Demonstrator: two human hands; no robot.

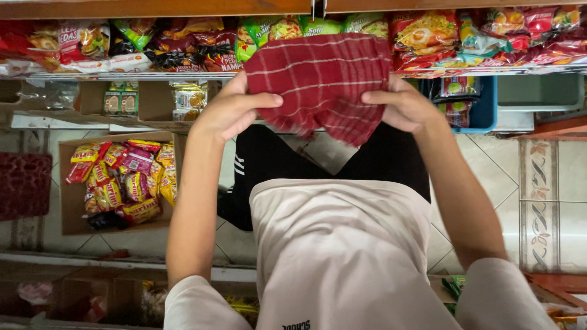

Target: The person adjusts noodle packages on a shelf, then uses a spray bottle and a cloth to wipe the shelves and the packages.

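Setting: a small shop aisle seen from above, with a pale tiled floor [489, 183] that carries a patterned border strip at 3 o'clock.
Shelf: a long white-edged shelf [122, 76] across 12 o'clock, packed with bright noodle and snack packets [428, 33] in red, green and yellow wrappers.
Cloth: a dark red checked fabric cloth with thin white lines [321, 79], bunched and hanging in folds — held up in front of the shelf just right of 12 o'clock, between the two hands.
Left hand: the left hand [229, 113] grips the cloth's left edge, thumb laid across the front, fingers curled behind.
Right hand: the right hand [403, 107] is closed on the cloth's right edge, thumb pointing inward over the fabric.
Clothing: a pale beige short-sleeved shirt [342, 256] fills 6 o'clock; black trousers with white side stripes [263, 159] show above it.
Box: an open brown cardboard box [73, 201] at 9 o'clock on the floor, holding red and yellow snack packets [125, 180] — well apart from the hands.
Crate: a blue plastic crate [484, 104] at 2 o'clock under the shelf, just beside the right hand, with packets inside.
Mat: a dark red patterned mat [24, 183] at the far 9 o'clock edge.
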